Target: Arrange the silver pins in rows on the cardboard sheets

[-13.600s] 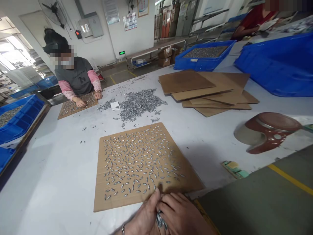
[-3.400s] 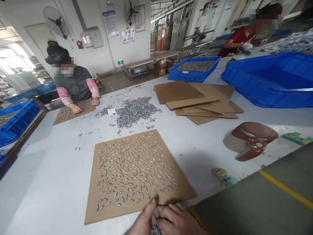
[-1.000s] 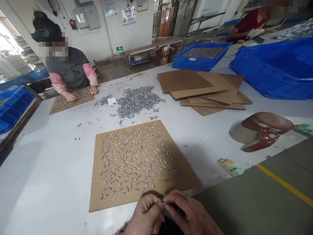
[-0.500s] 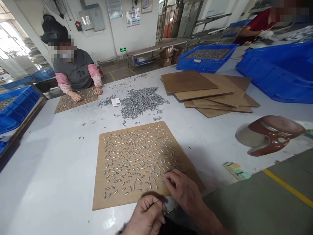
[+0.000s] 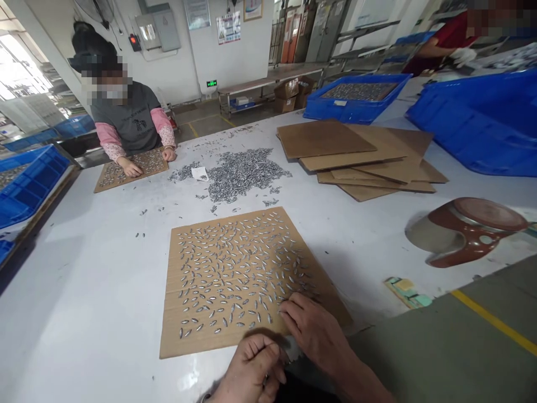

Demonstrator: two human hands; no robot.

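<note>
In front of me lies a cardboard sheet (image 5: pixel 168 336), covered with many small spindle-shaped metal pieces (image 5: pixel 229 260) lying apart from one another. My right hand (image 5: pixel 314 327) rests over the sheet's near right part. Its fingers are curled together, the tips down at a metal piece there. Closer to me, my left hand (image 5: pixel 255 366) is closed at the sheet's near edge, thumb pressed to the fingers. Whatever it holds is hidden inside it. Past the sheet is a loose heap of the same metal pieces (image 5: pixel 243 173), with a small white paper (image 5: pixel 199 174) at its left side.
Cardboard sheets (image 5: pixel 327 137) are stacked at the right, before a filled blue crate (image 5: pixel 319 109) and a larger blue bin (image 5: pixel 470 134). A brown-and-grey stool (image 5: pixel 482 224) lies nearer. Across the table, a co-worker (image 5: pixel 134 120) handles pieces on another sheet. A blue crate (image 5: pixel 33 179) stands left.
My right hand has shifted slightly left and down, its fingertips now at a metal piece. My left hand stays closed in nearly the same place.
</note>
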